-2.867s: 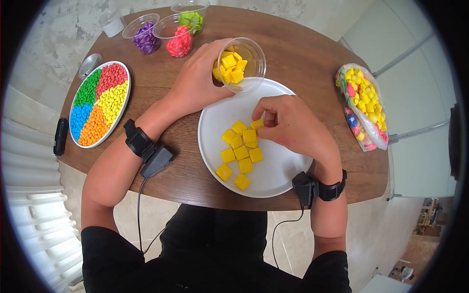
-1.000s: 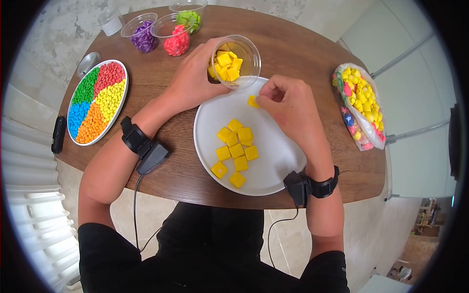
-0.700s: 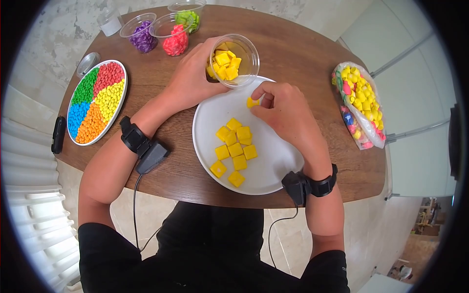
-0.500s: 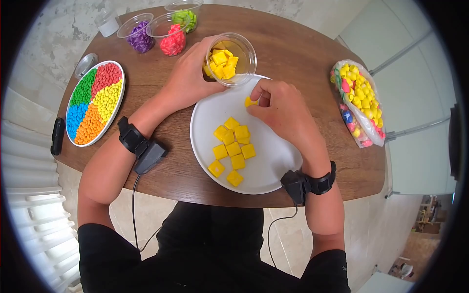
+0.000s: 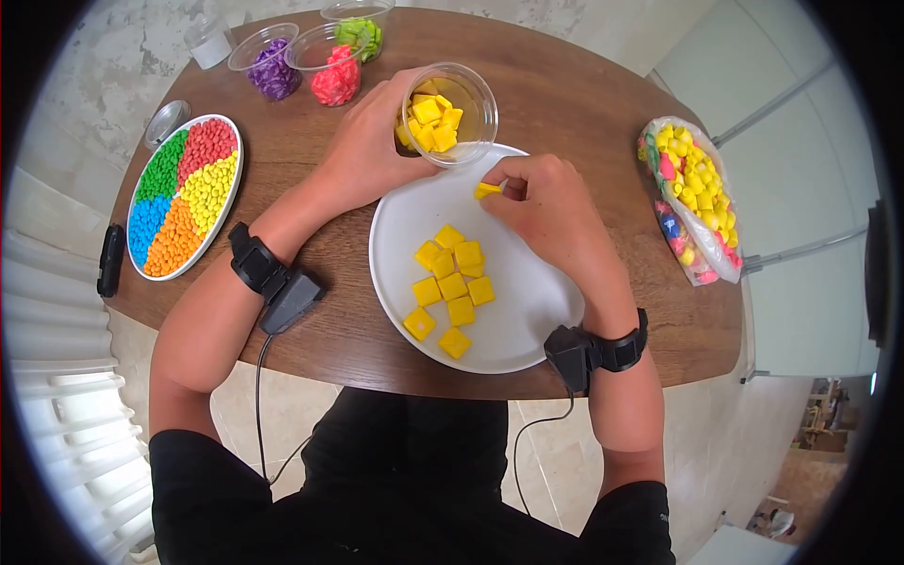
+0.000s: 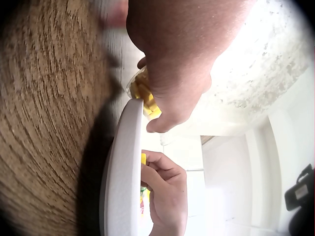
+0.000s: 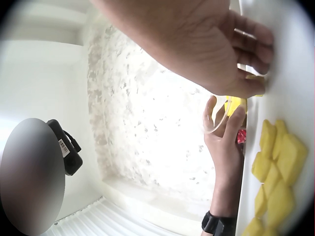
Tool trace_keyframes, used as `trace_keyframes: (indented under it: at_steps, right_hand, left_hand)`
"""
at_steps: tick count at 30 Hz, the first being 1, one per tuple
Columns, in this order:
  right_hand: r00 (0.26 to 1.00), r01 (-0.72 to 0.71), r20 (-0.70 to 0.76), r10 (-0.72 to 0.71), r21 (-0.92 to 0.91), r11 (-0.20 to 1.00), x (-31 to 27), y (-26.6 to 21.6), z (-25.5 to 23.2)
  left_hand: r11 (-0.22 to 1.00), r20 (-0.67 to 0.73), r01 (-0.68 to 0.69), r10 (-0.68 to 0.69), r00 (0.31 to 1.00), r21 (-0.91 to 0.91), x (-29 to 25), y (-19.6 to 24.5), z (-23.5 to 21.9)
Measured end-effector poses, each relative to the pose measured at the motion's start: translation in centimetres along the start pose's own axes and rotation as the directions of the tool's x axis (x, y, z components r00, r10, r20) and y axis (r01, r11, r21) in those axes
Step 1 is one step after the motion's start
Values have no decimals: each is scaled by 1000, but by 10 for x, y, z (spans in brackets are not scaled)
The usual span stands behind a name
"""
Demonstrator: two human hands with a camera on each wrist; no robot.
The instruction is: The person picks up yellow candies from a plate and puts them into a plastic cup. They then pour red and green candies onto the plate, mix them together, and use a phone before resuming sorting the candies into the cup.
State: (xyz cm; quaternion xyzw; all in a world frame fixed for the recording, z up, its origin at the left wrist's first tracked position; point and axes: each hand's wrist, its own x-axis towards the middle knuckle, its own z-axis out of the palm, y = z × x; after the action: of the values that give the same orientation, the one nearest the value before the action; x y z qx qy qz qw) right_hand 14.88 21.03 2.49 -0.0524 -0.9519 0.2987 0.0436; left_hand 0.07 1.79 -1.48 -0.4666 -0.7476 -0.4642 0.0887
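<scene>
- Yellow square [image 5: 487, 190]: pinched between thumb and fingers of the right hand [image 5: 554, 207], over the white plate [image 5: 532, 311].
- Left hand [image 5: 377, 141]: curled round a clear cup [image 5: 478, 113] of yellow pieces [image 5: 428, 111].

You have bright yellow squares [image 5: 452, 286] on a plain white plate [image 5: 532, 311] mid-frame, and more yellow in the clear cup [image 5: 480, 108] above. At left, your white dish [image 5: 238, 169] shows solid wedges of red, yellow, orange, blue and green candies [image 5: 209, 188]. Upper left, your pieces are purple [image 5: 274, 75], coral [image 5: 336, 80] and lime. Your counter [image 5: 565, 94] is brown, streaked with darker grain; your sleeves [image 5: 202, 485] are black.
</scene>
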Motion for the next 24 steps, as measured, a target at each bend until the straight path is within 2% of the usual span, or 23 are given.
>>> trace_keyframes:
  at_steps: [4,6,9,16,18,24]
  right_hand:
    - [999,-37,-19,39,82,996,1,-4,-2]
    - [997,2,-70,10,162,987,1,-2,-1]
    - [998,6,-56,3,169,986,0,-4,-4]
    - [1000,-22,3,22,108,994,-2,-11,-5]
    - [1000,-4,28,3,45,999,-2,-8,-3]
    - [999,38,38,-39,38,999,-1,-5,-1]
  left_hand:
    - [1000,3,5,-5,1000,17,0,-1,0]
    - [1000,0,-1,1,1000,11,-1,-1,0]
    - [1000,1,1,-1,1000,7,0,-1,0]
    - [1000,-2,-3,3,1000,9,-1,-2,1]
    - [1000,-2,0,0,1000,4,-1,-2,1]
    - [999,44,45,-45,998,5,0,0,-2]
